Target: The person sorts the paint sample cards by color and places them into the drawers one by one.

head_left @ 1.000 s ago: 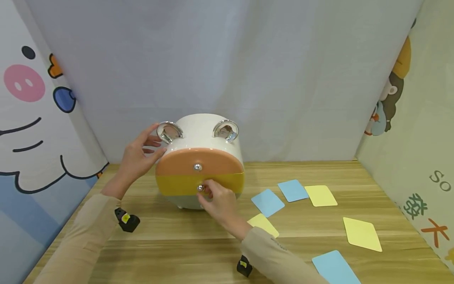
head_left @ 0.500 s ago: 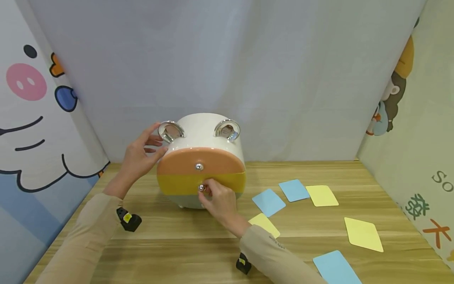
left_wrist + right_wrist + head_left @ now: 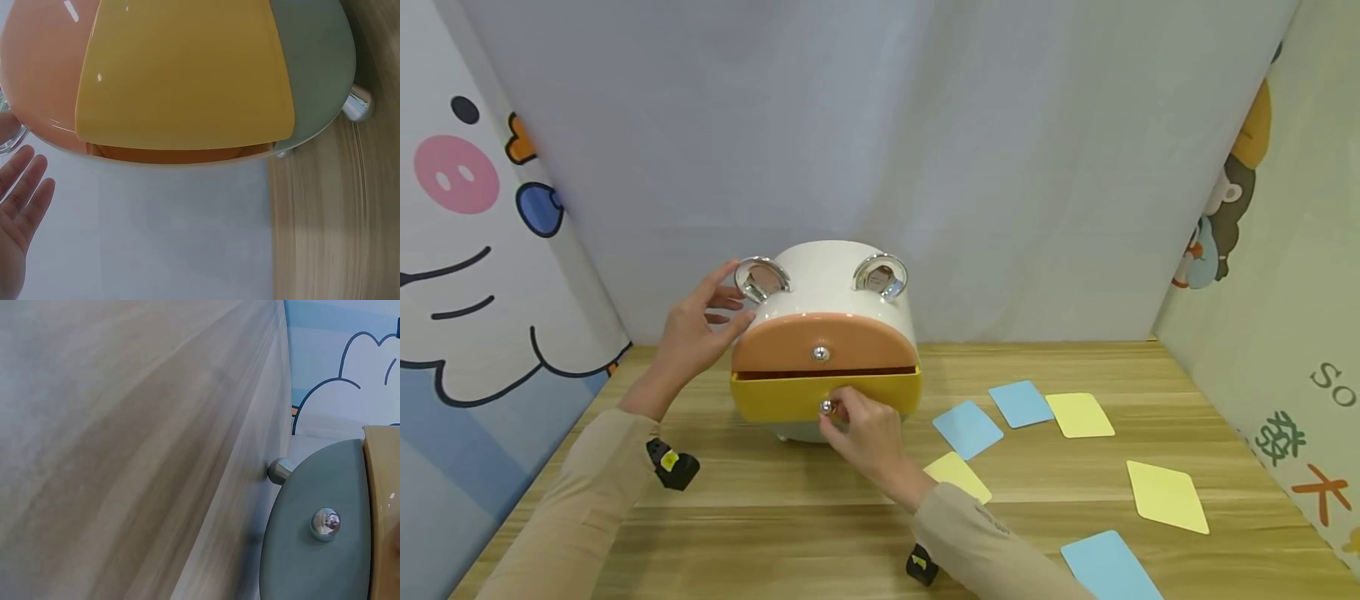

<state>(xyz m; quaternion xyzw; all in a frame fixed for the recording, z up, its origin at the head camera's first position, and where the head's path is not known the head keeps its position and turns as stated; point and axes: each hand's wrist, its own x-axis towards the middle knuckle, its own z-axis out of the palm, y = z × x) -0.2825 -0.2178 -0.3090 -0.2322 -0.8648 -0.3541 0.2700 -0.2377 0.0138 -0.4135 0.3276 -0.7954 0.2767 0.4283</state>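
A small rounded storage cabinet (image 3: pixel 827 279) with a white top stands on the table, two silver ring-shaped ears (image 3: pixel 880 277) on it. Its yellow middle drawer (image 3: pixel 775 400) sticks out a little, with a dark gap above its front. My right hand (image 3: pixel 874 437) pinches the silver drawer knob (image 3: pixel 827 407). My left hand (image 3: pixel 694 332) rests against the cabinet's left side, fingertips at the left ear (image 3: pixel 762 279); in the left wrist view its fingers (image 3: pixel 25 187) are spread fairly straight. The orange top drawer (image 3: pixel 782 346) and green bottom drawer (image 3: pixel 319 556) are closed.
Blue sticky notes (image 3: pixel 967 429) and yellow sticky notes (image 3: pixel 1167 496) lie spread on the wooden table (image 3: pixel 760 542) to the right. A grey curtain (image 3: pixel 1037 167) hangs behind. Printed cartoon panels (image 3: pixel 467 292) stand at both sides.
The yellow drawer has slid outward toward me, opening a gap under the orange drawer. My right hand moved slightly back with the knob. The left hand stayed in place.
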